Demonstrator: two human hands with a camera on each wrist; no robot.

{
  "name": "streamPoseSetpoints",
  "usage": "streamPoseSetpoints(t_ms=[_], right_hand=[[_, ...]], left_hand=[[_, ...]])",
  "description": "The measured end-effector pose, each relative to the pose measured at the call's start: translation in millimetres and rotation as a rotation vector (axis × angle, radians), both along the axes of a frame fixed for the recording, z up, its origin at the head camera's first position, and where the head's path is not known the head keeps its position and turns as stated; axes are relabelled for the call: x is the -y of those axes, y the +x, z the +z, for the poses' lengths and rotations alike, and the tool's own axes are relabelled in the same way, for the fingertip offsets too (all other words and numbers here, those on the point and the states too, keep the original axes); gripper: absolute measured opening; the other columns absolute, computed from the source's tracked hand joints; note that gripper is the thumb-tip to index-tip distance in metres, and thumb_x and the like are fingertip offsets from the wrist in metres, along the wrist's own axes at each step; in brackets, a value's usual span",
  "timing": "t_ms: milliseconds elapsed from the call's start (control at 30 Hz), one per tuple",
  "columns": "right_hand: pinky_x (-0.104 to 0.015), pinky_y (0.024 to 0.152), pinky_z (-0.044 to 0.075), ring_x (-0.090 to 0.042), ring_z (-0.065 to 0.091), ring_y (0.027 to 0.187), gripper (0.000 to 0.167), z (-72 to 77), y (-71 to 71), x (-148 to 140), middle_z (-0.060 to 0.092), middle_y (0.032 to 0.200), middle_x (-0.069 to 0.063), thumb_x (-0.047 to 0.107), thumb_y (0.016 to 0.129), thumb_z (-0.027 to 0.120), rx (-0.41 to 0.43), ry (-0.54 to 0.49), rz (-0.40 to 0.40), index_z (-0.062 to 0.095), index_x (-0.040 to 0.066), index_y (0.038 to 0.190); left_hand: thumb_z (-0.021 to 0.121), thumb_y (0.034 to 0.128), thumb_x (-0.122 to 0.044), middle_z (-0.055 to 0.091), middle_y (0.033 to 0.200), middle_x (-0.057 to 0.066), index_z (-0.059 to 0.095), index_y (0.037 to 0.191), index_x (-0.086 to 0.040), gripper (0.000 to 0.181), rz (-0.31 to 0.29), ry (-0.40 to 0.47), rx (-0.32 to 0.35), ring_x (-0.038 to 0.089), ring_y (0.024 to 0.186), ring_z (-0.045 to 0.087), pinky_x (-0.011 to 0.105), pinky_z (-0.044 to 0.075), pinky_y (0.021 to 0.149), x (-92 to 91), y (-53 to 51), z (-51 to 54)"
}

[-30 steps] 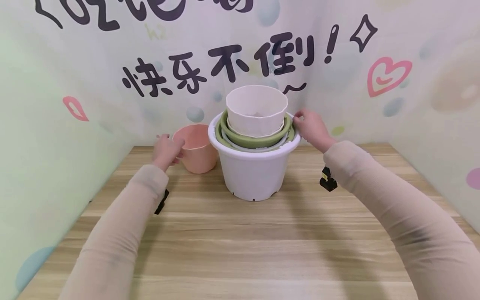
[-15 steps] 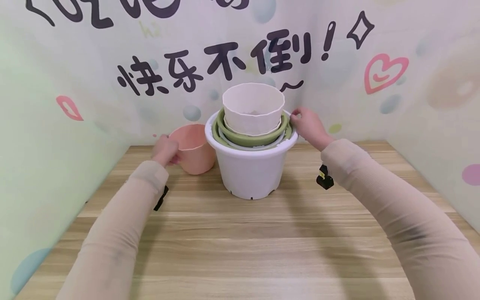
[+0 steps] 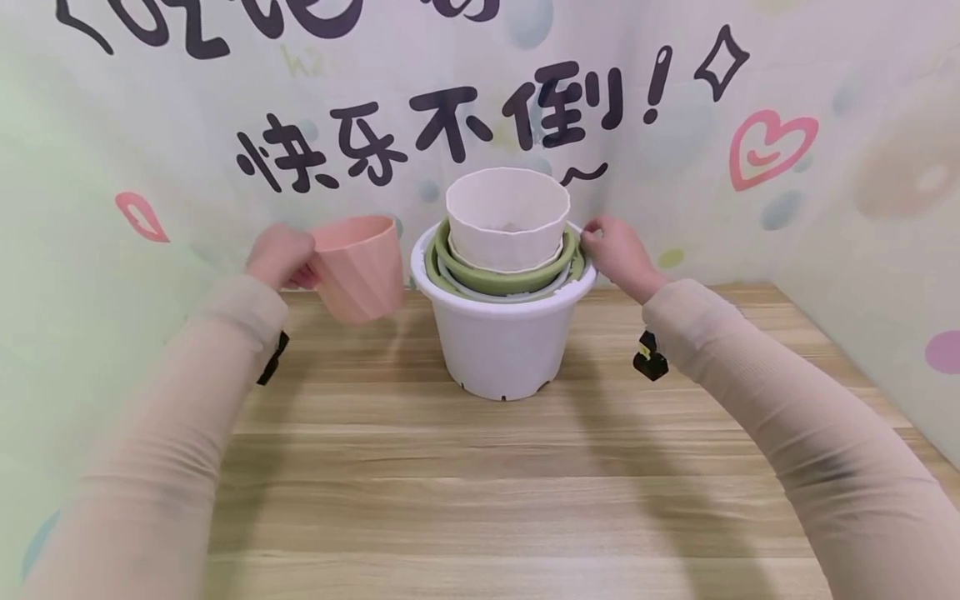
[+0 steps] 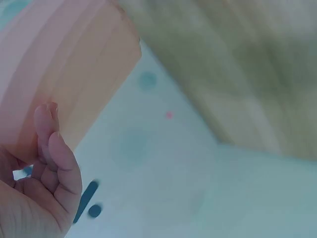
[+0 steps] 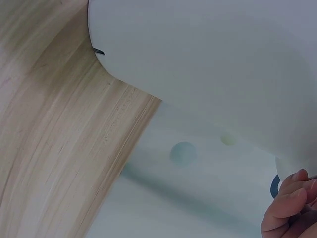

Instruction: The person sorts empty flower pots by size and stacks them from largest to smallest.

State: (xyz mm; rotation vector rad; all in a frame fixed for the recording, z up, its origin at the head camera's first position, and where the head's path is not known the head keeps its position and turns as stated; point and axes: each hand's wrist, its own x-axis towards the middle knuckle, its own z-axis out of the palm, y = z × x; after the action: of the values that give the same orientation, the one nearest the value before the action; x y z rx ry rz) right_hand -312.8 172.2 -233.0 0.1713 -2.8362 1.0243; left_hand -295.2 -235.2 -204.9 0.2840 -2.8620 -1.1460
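A pink flower pot [image 3: 362,275] hangs above the table, tilted, its ridged side filling the upper left of the left wrist view. My left hand [image 3: 281,254] grips it by the rim on its left side. To its right a large white flower pot [image 3: 501,354] stands upright on the table. Nested in that one are green pots [image 3: 510,282], a greyish rim between them, and a smaller white pot [image 3: 508,243] on top. My right hand [image 3: 621,257] pinches the right side of the large pot's rim; the contact is partly out of frame in the right wrist view.
The wood-grain table [image 3: 480,483] stretches in front of the pots. Behind it is a pale printed backdrop [image 3: 675,183] with dark lettering, close to the pots. Similar walls stand to the left and right.
My left hand reached the pink pot's rim, took hold of it and lifted it off the table, up and to the left. The right hand and the nested pots stay in place.
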Motion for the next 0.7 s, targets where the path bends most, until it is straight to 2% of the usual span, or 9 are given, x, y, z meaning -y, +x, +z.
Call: streamPoseSetpoints(t_ms=[167, 367, 533, 700], right_hand=[[-0.028, 0.056, 0.042, -0.022, 0.047, 0.072, 0.038, -1.5, -1.2, 0, 0.052, 0.103, -0.019, 0.02, 0.097, 0.032, -0.001, -0.003, -0.001, 0.046, -0.004, 0.122], [-0.027, 0.054, 0.041, -0.02, 0.046, 0.069, 0.037, -2.0, -0.9, 1, 0.052, 0.1, -0.018, 0.021, 0.097, 0.032, -0.006, -0.011, 0.001, 0.046, -0.004, 0.121], [-0.028, 0.056, 0.041, -0.021, 0.046, 0.072, 0.037, -1.6, -0.8, 0, 0.052, 0.101, -0.018, 0.021, 0.097, 0.032, -0.003, -0.016, -0.006, 0.045, -0.004, 0.121], [-0.028, 0.057, 0.042, -0.022, 0.047, 0.074, 0.036, -1.3, -0.4, 0, 0.052, 0.102, -0.019, 0.02, 0.097, 0.032, 0.002, -0.023, -0.002, 0.045, -0.004, 0.121]], left_hand=[[0.03, 0.0841, -0.01, 0.057, 0.051, 0.001, 0.057, 0.089, 0.004, 0.031, -0.002, -0.038, -0.02, 0.014, 0.048, 0.059, 0.029, 0.048, 0.048, 0.1, 3.8, 40.2], [0.025, 0.0868, -0.01, 0.057, 0.046, -0.002, 0.057, 0.081, 0.0, 0.034, -0.026, -0.1, -0.036, 0.012, 0.045, 0.059, 0.029, 0.048, 0.046, -4.8, 7.9, 89.8], [0.023, 0.0887, -0.012, 0.056, 0.044, -0.003, 0.052, 0.087, -0.002, 0.03, -0.057, -0.026, -0.096, 0.012, 0.042, 0.059, 0.027, 0.048, 0.044, -13.9, 13.8, 126.9], [0.024, 0.0905, -0.012, 0.056, 0.043, -0.002, 0.051, 0.089, -0.004, 0.029, -0.082, 0.045, -0.164, 0.013, 0.041, 0.059, 0.026, 0.048, 0.042, -28.6, 18.2, 150.8]])
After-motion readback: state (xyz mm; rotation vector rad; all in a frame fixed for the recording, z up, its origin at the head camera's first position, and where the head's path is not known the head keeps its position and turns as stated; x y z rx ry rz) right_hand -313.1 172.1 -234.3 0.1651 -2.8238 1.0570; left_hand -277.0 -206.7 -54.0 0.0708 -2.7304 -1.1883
